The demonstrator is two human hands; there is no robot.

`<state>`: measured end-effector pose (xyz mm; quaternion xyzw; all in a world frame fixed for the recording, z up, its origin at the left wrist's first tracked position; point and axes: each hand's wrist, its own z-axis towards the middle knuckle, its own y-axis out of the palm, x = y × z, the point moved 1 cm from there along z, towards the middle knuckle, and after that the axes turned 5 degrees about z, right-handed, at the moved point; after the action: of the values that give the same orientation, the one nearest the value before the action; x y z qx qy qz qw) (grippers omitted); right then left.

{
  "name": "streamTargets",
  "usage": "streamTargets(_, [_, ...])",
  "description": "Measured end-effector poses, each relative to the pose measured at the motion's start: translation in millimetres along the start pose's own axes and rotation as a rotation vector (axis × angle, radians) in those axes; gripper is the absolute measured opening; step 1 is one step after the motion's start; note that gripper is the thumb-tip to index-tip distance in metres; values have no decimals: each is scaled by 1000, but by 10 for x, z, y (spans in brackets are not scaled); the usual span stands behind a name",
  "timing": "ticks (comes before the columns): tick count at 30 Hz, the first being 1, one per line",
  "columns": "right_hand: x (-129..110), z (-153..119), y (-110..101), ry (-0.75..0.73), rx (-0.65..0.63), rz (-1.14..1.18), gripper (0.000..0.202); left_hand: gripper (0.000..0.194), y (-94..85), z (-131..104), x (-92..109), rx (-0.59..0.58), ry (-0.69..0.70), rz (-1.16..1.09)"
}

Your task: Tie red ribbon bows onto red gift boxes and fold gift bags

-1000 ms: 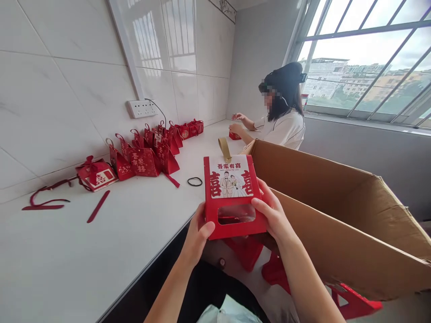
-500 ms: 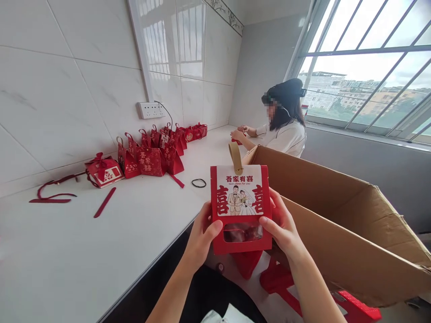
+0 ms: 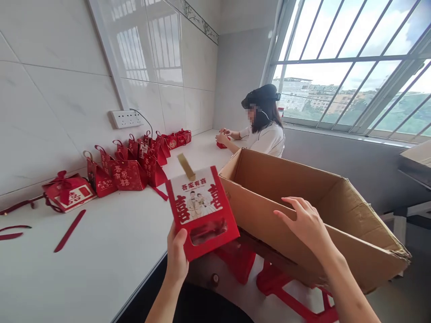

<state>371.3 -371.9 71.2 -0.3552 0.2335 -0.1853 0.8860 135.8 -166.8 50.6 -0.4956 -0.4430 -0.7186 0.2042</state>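
Observation:
My left hand (image 3: 178,253) grips the lower left edge of a red gift bag (image 3: 212,206), which is tilted and has a tan loop handle, a printed couple and a clear window near its bottom. Over the near side of a cardboard box (image 3: 262,197), my right hand (image 3: 308,224) is raised with its fingers apart and nothing in it. The inside floor of the box is hidden. Several small red boxes with handles (image 3: 129,175) stand along the wall on the white counter (image 3: 84,278). One red box with a bow (image 3: 69,193) sits at their near end.
Red ribbon strips (image 3: 69,231) lie on the counter at the left. A person in a dark cap (image 3: 267,134) handles a small red item at the counter's far end. Red stools (image 3: 286,291) stand under the cardboard box. A power strip (image 3: 127,119) is on the wall.
My right hand has let go of the bag and moved right, over the cardboard box. The bag, now in my left hand alone, has moved left and tilted. The view has turned right.

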Motion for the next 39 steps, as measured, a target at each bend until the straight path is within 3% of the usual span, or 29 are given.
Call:
streamTargets(4, [224,41,173,-102,-127,-224,42,55,-90,181,29,246,6,-68])
streamTargets(9, [297,-2,267,-112,-142,-270,34,58,-43,281,38,355,16,-51])
streamTargets(17, [363,-40,276,-292,-9,-228,33,58,82,393,-145,349,-18,-45])
streamTargets(21, [431,-69,292,-334,25,-222,30,58,156,426,-206,248,-46,-20])
streamTargets(24, [418,-39,260,-284,37,-166,31,59,299,414,-232,120,7,68])
streamTargets(28, [47,74,67,-167,48,179,45,59,659,341,-270,58,230,375])
streamTargets(30, [-258,121,-1,-81,-2,535,62,63,868,291,-284,64,514,595])
streamTargets(32, [-528,159,14,55,51,878,76,71,1046,238,-301,40,856,769])
streamTargets(34, [-690,207,106,199,147,1045,63,75,1151,198,-328,-9,1079,876])
streamTargets(37, [-707,355,254,432,282,1246,48,71,1163,186,-365,-130,1159,912])
streamTargets(39, [-635,502,300,587,257,1407,48,71,1112,215,-356,-128,1156,851])
